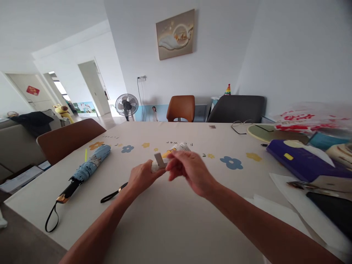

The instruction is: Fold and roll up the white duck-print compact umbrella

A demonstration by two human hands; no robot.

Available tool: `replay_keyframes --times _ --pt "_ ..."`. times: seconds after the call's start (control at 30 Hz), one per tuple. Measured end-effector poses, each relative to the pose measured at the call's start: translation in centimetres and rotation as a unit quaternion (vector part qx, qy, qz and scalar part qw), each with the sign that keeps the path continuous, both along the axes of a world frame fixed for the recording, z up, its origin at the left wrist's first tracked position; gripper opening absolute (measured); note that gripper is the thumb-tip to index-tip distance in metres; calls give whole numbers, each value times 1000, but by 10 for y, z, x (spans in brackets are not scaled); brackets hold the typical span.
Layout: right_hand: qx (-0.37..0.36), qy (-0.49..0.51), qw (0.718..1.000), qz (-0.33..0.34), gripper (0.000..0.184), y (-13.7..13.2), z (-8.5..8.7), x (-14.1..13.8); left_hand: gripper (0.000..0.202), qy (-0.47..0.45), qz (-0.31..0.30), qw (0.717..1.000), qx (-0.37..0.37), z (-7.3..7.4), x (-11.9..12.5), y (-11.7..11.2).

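Observation:
A folded white umbrella (pixel 181 147) with a yellow patterned patch lies at mid-table, its far end pointing away from me. My left hand (pixel 143 176) is closed round its near part. From under that hand a black wrist strap (pixel 110 196) with a gold-coloured fitting comes out to the left. A pale grey strap tab (pixel 159 160) stands up between my hands. Just right of the tab, my right hand (pixel 191 169) is closed with curled fingers; what they pinch, if anything, is hidden. A folded light-blue umbrella (pixel 92 163) with a black handle lies to the left.
On the right are a purple box (pixel 299 159), a plastic bag (pixel 313 115), white sheets (pixel 277 212), a dark flat object (pixel 330 211) and a green round mat (pixel 260 133). Eyeglasses (pixel 238 127) lie near the far edge. Chairs (pixel 180 107) stand beyond the table.

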State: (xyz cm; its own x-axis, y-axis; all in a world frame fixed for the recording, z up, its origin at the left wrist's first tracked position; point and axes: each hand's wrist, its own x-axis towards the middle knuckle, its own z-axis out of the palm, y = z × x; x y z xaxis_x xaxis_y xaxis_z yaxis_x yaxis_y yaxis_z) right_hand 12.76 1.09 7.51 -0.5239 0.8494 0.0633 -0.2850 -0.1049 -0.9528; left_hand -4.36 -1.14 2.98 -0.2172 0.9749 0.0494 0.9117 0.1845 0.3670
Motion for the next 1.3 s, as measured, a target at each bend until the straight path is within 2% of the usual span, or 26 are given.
replay_keyframes --times 0.03,0.1,0.17,0.27,0.33,0.47,0.6,0.73,0.8,0.93,1.0,1.13,1.3 --pt "63 -2 996 -60 24 5 6 6 45 -62 7 998 -12 2 -3 0" --pt "179 -25 969 -171 20 14 17 19 53 -197 3 979 -50 8 -7 -2" --pt "262 -80 934 -228 15 23 23 30 57 -294 -20 952 -82 15 -10 -6" --pt "335 -160 900 -227 14 31 24 38 59 -366 -60 922 -107 22 -12 -13" --pt "352 -177 898 -196 17 33 23 39 61 -394 -70 908 -124 21 -12 -16" --pt "346 -183 911 -131 18 35 23 39 62 -426 -93 888 -145 15 -13 -15" --pt "361 -230 896 -121 14 34 22 40 60 -426 -91 887 -155 14 -12 -15" --pt "340 -278 892 -108 13 36 20 41 56 -414 -108 889 -162 14 -12 -17" --pt "313 -292 899 -91 14 37 21 43 55 -405 -121 891 -163 13 -12 -17" --pt "233 -259 937 -34 18 38 24 44 53 -388 -146 896 -158 12 -10 -16" --pt "211 -223 951 -40 20 37 24 42 52 -390 -153 895 -151 13 -8 -17" --pt "167 -159 968 -98 22 33 22 33 51 -415 -165 882 -151 17 -2 -19" --pt "153 -134 968 -147 20 34 17 26 50 -425 -172 877 -147 18 -1 -18"
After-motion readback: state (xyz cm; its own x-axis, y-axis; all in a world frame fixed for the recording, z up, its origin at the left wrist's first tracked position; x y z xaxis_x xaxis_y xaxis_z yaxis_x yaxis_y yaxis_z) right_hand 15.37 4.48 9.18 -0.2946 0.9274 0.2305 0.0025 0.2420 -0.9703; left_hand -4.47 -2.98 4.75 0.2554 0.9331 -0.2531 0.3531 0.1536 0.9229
